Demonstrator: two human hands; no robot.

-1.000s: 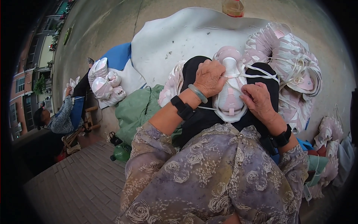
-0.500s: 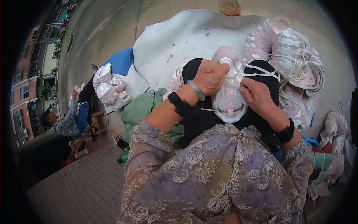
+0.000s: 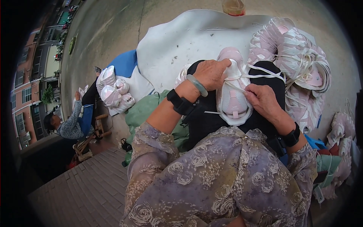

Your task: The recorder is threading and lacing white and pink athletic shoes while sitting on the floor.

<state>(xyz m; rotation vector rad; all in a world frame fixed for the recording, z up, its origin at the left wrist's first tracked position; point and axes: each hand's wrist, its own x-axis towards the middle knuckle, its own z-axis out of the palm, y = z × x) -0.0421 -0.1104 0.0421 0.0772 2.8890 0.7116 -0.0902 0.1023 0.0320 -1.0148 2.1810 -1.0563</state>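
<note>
Across my lap lies a pink and white shoe upper (image 3: 233, 102), its pink end pointing away from me. My left hand (image 3: 212, 75) is closed on the left edge of the upper, fingers bent near the lacing area; the fingertips are partly hidden. My right hand (image 3: 265, 101) pinches a flat white shoelace (image 3: 236, 87) at the right side, and the lace runs taut across the upper. More loose lace trails from the upper over my right knee. A lace end sticks out to the left of the upper.
Stacked pink and white uppers (image 3: 302, 56) lie at my right on a white sheet (image 3: 181, 45). A green cloth (image 3: 147, 115) is by my left leg. Further left, a seated person (image 3: 73, 117) is beside white bundles (image 3: 113, 90). A jar (image 3: 233, 7) stands at the far edge.
The view has shifted slightly. Both hands stay at the upper with nearly the same grip; the lace between them still lies across it.
</note>
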